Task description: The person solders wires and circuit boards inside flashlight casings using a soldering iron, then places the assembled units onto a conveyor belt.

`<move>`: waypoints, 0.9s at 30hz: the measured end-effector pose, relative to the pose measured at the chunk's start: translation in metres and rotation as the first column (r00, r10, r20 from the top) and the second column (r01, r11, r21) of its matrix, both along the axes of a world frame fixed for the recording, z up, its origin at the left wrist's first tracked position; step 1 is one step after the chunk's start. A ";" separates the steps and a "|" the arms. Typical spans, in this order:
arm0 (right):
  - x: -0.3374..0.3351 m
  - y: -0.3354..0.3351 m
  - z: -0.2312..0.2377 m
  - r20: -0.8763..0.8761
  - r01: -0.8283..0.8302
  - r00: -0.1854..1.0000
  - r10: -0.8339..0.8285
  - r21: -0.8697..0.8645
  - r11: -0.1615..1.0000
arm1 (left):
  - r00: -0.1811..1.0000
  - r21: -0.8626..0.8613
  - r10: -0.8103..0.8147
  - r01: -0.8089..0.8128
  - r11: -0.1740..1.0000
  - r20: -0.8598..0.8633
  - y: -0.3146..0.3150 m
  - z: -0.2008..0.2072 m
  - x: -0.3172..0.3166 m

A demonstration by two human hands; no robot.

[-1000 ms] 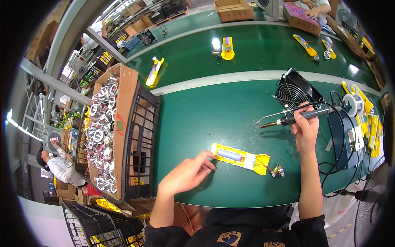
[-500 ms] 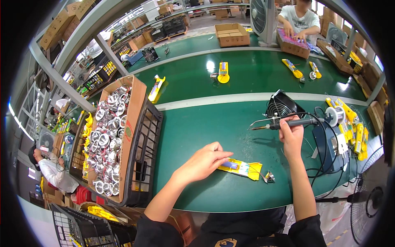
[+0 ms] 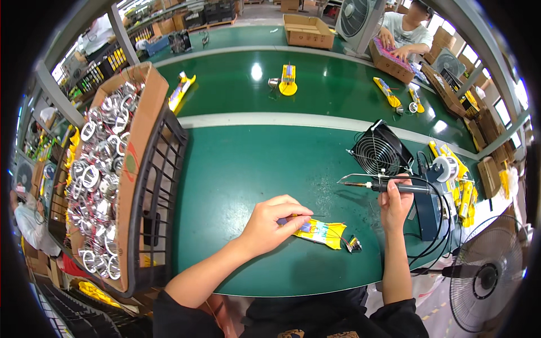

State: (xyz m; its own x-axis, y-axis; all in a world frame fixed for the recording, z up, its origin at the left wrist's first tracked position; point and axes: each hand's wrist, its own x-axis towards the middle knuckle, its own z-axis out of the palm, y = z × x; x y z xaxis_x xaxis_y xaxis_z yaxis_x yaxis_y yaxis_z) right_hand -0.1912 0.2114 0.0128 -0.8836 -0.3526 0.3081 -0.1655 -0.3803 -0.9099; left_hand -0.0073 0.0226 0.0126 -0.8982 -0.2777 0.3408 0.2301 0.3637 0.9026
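My right hand (image 3: 395,204) is closed round the handle of a soldering iron (image 3: 376,185). Its tip, with a thin bent metal tube above it, points left over the table. My left hand (image 3: 271,221) is in a pinch at the left end of a yellow plastic housing (image 3: 333,234); a thin dark wire (image 3: 318,215) sticks out at its fingertips. Inside the housing a blue-purple cylindrical cell (image 3: 306,227) shows, partly hidden by the fingers. A small silver lamp head (image 3: 353,244) lies at the housing's right end, joined by wires.
Left stands a cardboard box (image 3: 147,107) of silver reflectors in a black crate (image 3: 160,186). A small black fan (image 3: 378,151), solder spool (image 3: 446,167), blue soldering station (image 3: 433,205) and yellow housings (image 3: 466,197) are at right. Housings lie on the green belt (image 3: 225,84); across it, a person handles a box.
The whole view has shifted, so the crate and table appear further left. My left fingers have drawn into a pinch with the thin wire showing. My right hand still holds the soldering iron.
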 end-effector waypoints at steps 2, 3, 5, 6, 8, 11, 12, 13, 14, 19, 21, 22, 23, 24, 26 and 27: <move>0.000 0.004 -0.003 -0.002 -0.021 1.000 0.021 0.043 0.999 | 0.997 0.004 0.053 -0.053 0.999 0.050 0.000 0.004 0.002; 0.001 0.005 -0.003 0.008 -0.018 1.000 0.018 0.026 0.999 | 0.997 0.026 0.053 -0.054 0.998 0.058 0.001 -0.002 0.001; 0.005 0.002 -0.001 0.002 -0.017 1.000 0.017 0.013 1.000 | 0.998 -0.058 0.055 -0.055 0.997 -0.016 0.001 -0.010 0.002; 0.005 0.002 0.000 0.012 -0.020 1.000 0.020 0.030 0.999 | 0.998 -0.041 0.057 -0.058 0.997 -0.005 0.000 -0.013 0.001; 0.006 0.006 0.002 0.001 -0.118 0.993 0.118 0.011 0.993 | 0.994 -0.261 0.034 -0.061 0.963 -0.106 0.000 -0.015 -0.001; 0.006 0.013 0.006 0.011 -0.163 0.987 0.163 0.042 0.986 | 0.995 -0.349 0.014 -0.048 0.936 -0.098 0.002 -0.020 -0.002; 0.005 0.016 0.006 -0.002 -0.215 0.976 0.216 0.047 0.975 | 0.996 -0.341 0.015 -0.045 0.939 -0.090 0.003 -0.020 -0.003; 0.007 0.015 0.005 -0.029 -0.127 0.991 0.130 0.093 0.988 | 0.994 -0.376 -0.003 -0.040 0.926 -0.112 0.003 -0.020 -0.003; 0.009 0.015 0.005 -0.019 -0.124 0.992 0.126 0.097 0.988 | 0.991 -0.412 -0.022 -0.036 0.911 -0.134 0.003 -0.020 -0.003; 0.018 0.015 0.010 -0.028 -0.230 0.970 0.242 0.224 0.947 | 0.990 -0.499 -0.100 0.035 0.866 -0.104 -0.002 -0.016 -0.003; 0.020 0.015 0.008 -0.018 -0.255 0.964 0.266 0.230 0.939 | 0.988 -0.531 -0.125 0.058 0.845 -0.090 -0.003 -0.013 -0.004; 0.020 0.015 0.008 -0.030 -0.251 0.964 0.265 0.235 0.939 | 0.986 -0.545 -0.146 0.080 0.834 -0.079 -0.003 -0.012 -0.005; 0.020 0.015 0.007 -0.043 -0.246 0.964 0.264 0.240 0.939 | 0.984 -0.559 -0.167 0.101 0.823 -0.068 -0.003 -0.011 -0.005; 0.020 0.016 0.006 -0.037 -0.248 0.964 0.264 0.240 0.939 | 0.984 -0.558 -0.168 0.105 0.823 -0.062 -0.003 -0.012 -0.005; 0.020 0.017 0.005 -0.047 -0.241 0.963 0.266 0.289 0.927 | 0.976 -0.611 -0.212 0.144 0.778 -0.040 -0.004 -0.013 -0.005; 0.020 0.017 0.006 -0.042 -0.243 0.963 0.265 0.288 0.926 | 0.977 -0.610 -0.212 0.147 0.779 -0.036 -0.004 -0.013 -0.005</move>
